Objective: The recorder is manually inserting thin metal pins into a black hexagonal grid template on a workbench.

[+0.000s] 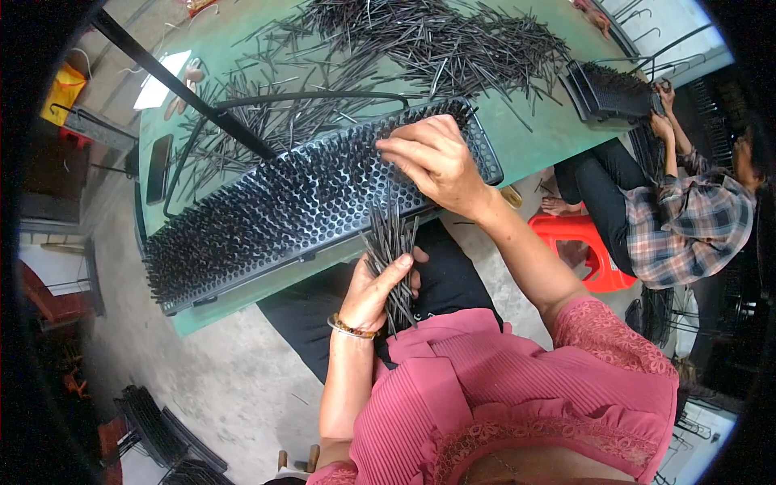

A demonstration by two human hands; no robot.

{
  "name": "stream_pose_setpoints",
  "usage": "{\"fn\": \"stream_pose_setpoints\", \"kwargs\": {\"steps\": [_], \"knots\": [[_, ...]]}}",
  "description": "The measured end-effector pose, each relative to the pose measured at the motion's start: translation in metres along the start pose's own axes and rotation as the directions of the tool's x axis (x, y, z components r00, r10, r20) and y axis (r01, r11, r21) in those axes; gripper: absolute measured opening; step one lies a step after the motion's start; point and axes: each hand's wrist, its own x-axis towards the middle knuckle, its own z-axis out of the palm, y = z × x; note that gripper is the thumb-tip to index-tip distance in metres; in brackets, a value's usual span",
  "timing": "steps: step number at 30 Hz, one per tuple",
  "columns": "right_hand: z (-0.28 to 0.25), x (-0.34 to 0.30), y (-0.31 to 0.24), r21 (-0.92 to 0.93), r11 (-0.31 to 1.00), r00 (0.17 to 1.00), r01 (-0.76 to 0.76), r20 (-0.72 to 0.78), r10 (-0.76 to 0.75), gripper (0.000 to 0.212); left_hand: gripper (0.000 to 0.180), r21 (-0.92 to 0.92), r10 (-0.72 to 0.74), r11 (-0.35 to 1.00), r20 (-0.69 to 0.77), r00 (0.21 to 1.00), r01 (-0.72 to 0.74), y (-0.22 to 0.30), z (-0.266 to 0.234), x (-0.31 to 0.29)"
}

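Observation:
My left hand [373,289] grips a bundle of thin black rods [391,242] held upright at the near edge of the table. A beaded bracelet circles that wrist. My right hand [437,160] rests on a long black perforated rack [275,206], fingertips pinched over the holes near its right end. Whether a rod is between those fingers cannot be made out. Most holes of the rack carry rods standing on end. The rack lies at a slant on the green table [550,133].
A big heap of loose black rods [420,40] covers the far tabletop. Another person in a plaid shirt [687,222] sits at right by a red stool [586,242], handling a second black rack [610,93]. A dark phone [158,168] lies at left. More racks [162,428] lie on the concrete floor.

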Motion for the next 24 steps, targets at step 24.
{"fn": "stream_pose_setpoints", "kwargs": {"steps": [24], "knots": [[-0.028, -0.005, -0.028, 0.450, 0.187, 0.474, -0.873, 0.699, 0.535, 0.018, 0.056, -0.046, 0.033, 0.999, 0.188, 0.982, -0.024, 0.000, -0.001, -0.010]]}}
